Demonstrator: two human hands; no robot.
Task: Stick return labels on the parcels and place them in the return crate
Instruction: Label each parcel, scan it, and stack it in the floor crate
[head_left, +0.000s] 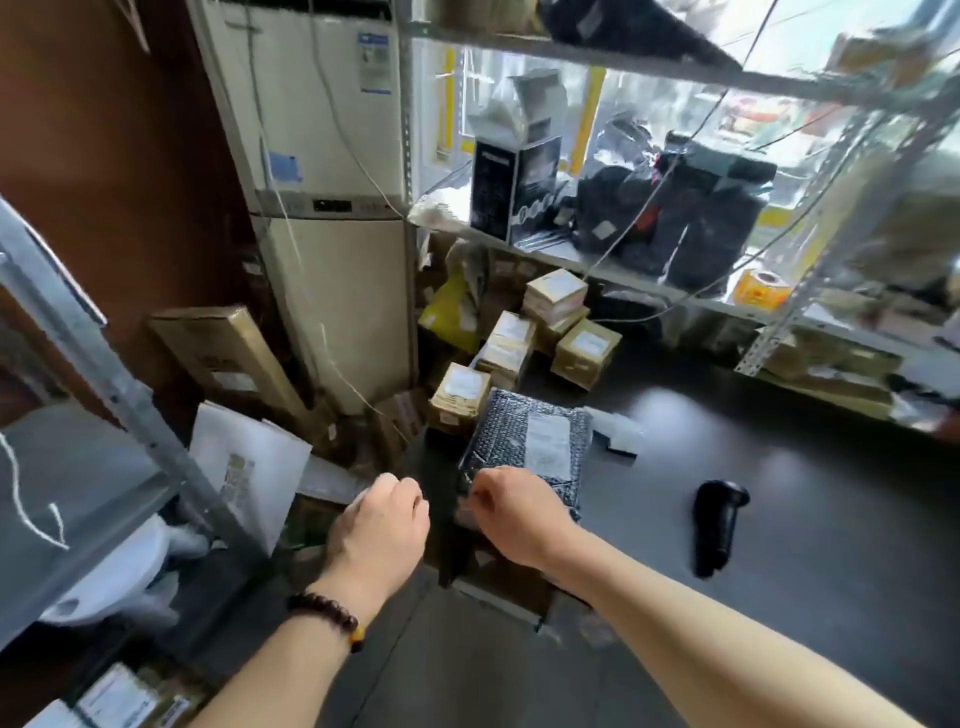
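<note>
Just beyond the right hand (511, 512), black bubble-wrap parcel (524, 452); left hand (382, 525) clenched beside, right hand's hold unclear.

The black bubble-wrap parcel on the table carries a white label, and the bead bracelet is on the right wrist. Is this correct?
Not quite: the head view shows the bead bracelet on the left wrist. The parcel does carry a white label.
</note>
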